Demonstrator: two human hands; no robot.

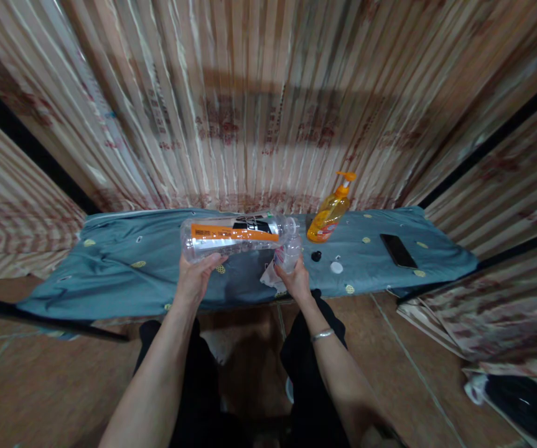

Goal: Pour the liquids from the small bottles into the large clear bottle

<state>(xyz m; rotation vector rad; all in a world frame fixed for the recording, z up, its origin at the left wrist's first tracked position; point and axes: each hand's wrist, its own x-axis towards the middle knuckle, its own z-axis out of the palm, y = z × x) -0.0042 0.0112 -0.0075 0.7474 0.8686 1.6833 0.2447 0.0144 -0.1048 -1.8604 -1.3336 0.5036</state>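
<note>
A large clear plastic bottle (231, 235) with an orange label lies tilted almost level in my left hand (198, 277), which grips it near its base. Its neck points right, to the top of a smaller clear plastic bottle (291, 252). Around that smaller bottle my right hand (296, 277) is closed, holding it roughly upright. I cannot tell whether the two mouths touch. A crumpled whitish piece (270, 277) lies beside the smaller bottle. Just right of my right hand are a black cap (316, 256) and a white cap (336, 267) on the cloth.
A yellow pump bottle (328, 214) stands behind the caps. Farther right lies a black phone (397, 250). Everything rests on a narrow surface covered with blue-green cloth (137, 242). Striped curtains (249, 112) hang behind it, and black poles (30, 137) frame the sides.
</note>
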